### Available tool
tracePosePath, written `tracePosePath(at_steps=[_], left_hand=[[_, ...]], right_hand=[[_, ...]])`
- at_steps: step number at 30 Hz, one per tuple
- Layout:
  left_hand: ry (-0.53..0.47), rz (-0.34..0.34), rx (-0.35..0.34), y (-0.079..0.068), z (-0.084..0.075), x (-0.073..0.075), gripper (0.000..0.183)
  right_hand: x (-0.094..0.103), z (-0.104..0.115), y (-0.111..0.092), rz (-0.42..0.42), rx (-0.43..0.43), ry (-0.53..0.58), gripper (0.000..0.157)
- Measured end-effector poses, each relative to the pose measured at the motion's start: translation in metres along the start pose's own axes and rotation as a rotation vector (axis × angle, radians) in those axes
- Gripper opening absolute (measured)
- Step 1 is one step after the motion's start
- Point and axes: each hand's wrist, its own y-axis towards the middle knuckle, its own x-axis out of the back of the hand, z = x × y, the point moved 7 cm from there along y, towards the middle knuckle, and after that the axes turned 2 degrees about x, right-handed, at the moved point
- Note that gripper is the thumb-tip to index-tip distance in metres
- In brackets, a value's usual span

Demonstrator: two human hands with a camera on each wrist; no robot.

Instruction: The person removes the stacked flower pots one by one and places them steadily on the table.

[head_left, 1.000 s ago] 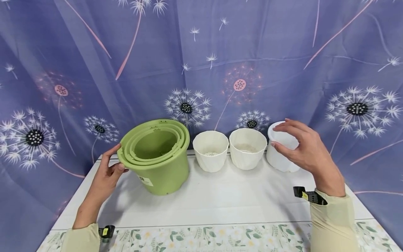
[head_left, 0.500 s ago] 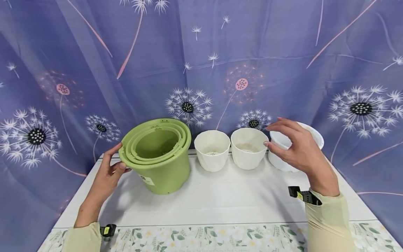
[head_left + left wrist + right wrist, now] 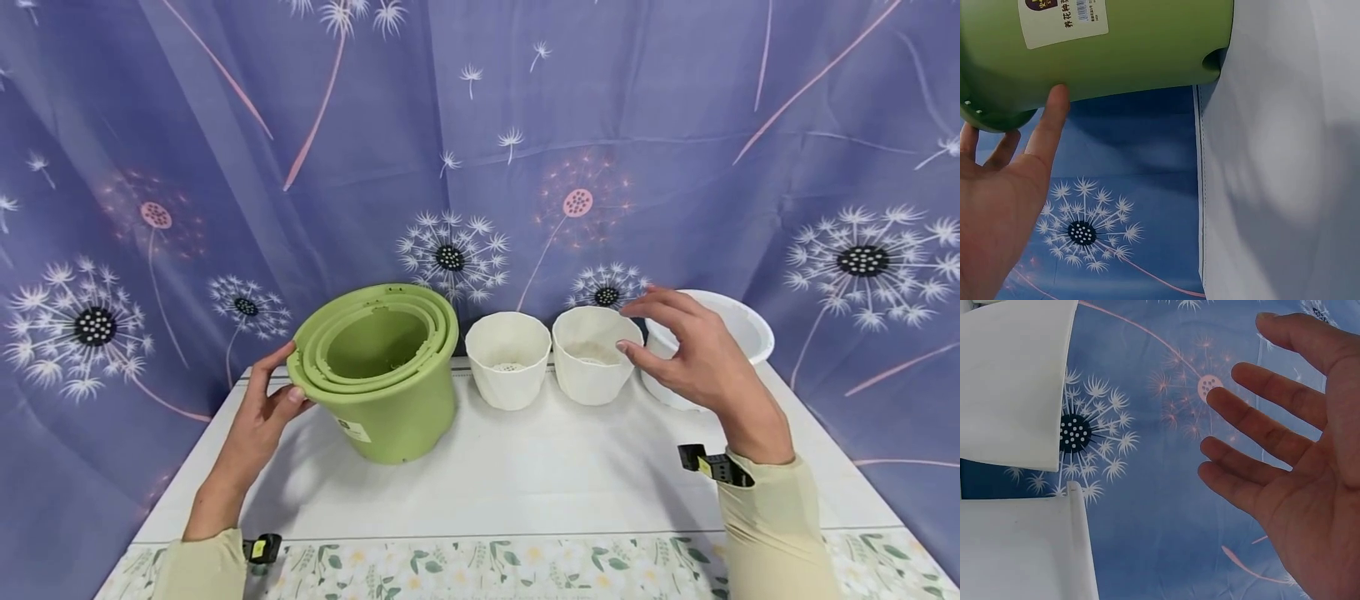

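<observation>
A stack of nested green flowerpots (image 3: 397, 421) stands at the left of the table, the smaller ones inside the largest. My left hand (image 3: 251, 421) touches the outer side of the stack at its rim. In the left wrist view its straight thumb (image 3: 1054, 115) lies against the pot's wall. My right hand (image 3: 701, 362) hovers with parted, slightly bent fingers and holds nothing. It is in front of a round white pot (image 3: 738, 321) and partly hides it. Two cream faceted pots, one (image 3: 507, 379) nearer the stack and one (image 3: 592, 375) nearer my right hand, stand between.
All the pots stand in a row on a white tablecloth (image 3: 525, 475) with a floral front border (image 3: 465, 571). A blue dandelion-print curtain (image 3: 510, 100) hangs right behind them and along both sides.
My right hand has drawn left and slightly down, away from the white pot, uncovering more of its rim. My left hand stays at the green stack. The view has shifted slightly.
</observation>
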Motion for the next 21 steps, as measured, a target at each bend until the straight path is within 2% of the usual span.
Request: tracePosePath(at_steps=[5,11,21], left_hand=[[-0.028,-0.012,0.006,0.000,0.004,-0.001,0.061],[-0.022,-0.030,-0.013,0.001,-0.001,0.001,0.059],[-0.015,-0.067,0.034,0.003,0.008,0.000,0.060]], right_hand=[[-0.003,0.003,0.002,0.005,0.015,0.003,0.036],[-0.010,0.008,0.008,0.004,0.048,0.015,0.035],[-0.017,0.017,0.008,0.022,0.048,0.016,0.035]])
